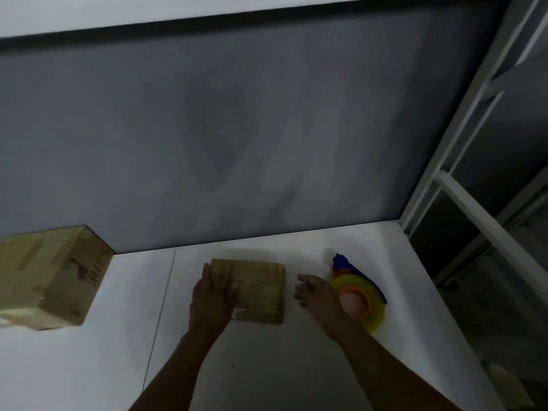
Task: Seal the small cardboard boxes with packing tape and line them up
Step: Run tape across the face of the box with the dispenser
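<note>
A small cardboard box [258, 287] lies flat on the white table [267, 366], with shiny tape strips across its top. My left hand [212, 298] rests on the box's left side and holds it down. Between the box and a tape dispenser hovers my right hand [314, 292], fingers apart and holding nothing. The tape dispenser [360, 298] lies on the table at the right, with a blue handle, an orange hub and a yellowish roll of tape.
A larger cardboard box [50, 277] with printed letters stands at the table's left edge against the grey wall [237, 129]. A white metal rack [489, 173] rises along the table's right side.
</note>
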Available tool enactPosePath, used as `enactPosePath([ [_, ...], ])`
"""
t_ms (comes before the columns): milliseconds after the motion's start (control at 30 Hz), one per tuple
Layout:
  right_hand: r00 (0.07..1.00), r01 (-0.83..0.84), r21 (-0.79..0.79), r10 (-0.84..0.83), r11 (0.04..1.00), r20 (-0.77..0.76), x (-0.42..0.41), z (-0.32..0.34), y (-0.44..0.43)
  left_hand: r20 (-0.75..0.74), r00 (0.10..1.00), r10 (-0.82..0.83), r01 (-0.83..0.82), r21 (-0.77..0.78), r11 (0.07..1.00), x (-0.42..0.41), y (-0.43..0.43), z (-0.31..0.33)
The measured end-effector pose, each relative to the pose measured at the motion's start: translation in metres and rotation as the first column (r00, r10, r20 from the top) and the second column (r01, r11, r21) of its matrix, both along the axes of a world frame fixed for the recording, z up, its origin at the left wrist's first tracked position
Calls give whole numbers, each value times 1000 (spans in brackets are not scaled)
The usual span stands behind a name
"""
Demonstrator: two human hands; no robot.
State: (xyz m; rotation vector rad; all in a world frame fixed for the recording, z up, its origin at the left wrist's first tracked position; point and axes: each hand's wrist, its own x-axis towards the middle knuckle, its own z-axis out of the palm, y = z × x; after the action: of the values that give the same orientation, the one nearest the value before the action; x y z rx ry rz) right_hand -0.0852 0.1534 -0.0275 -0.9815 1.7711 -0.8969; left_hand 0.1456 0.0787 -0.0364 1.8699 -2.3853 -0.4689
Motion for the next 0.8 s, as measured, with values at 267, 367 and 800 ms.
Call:
enactPosePath([
  [267,964,-261,-239,267,935,-8,44,-8,15,33,996,-85,87,-65,994,5,10,-4],
  [367,945,-325,-247,321,913,-55,49,-16,13,92,987,-128,137,-90,987,5,3,-9],
  [800,815,-404,-88,315,910,-486,43,-23,-14,-308,946,-105,146,113,983,19,4,-18],
])
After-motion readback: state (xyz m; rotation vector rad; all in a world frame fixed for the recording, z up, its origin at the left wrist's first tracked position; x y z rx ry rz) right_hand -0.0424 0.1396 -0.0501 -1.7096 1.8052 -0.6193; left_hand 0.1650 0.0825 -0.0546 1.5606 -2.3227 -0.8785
